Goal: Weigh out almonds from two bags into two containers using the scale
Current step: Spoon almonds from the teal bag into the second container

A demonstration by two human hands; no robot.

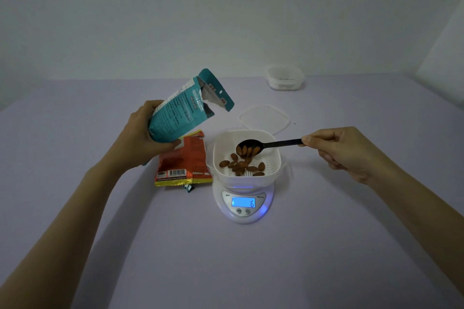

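My left hand grips a teal almond bag, torn open at the top and tilted right, held above the table. My right hand pinches the handle of a black spoon whose bowl, tipped down, spills several almonds into a white container. More almonds lie on its slotted floor. The container sits on a white digital scale whose blue display reads 6. An orange-red almond bag lies flat on the table left of the scale.
A clear square lid lies behind the scale. A second white container stands at the back right near the wall. A small torn teal strip lies by the orange bag. The table has a pale purple cover.
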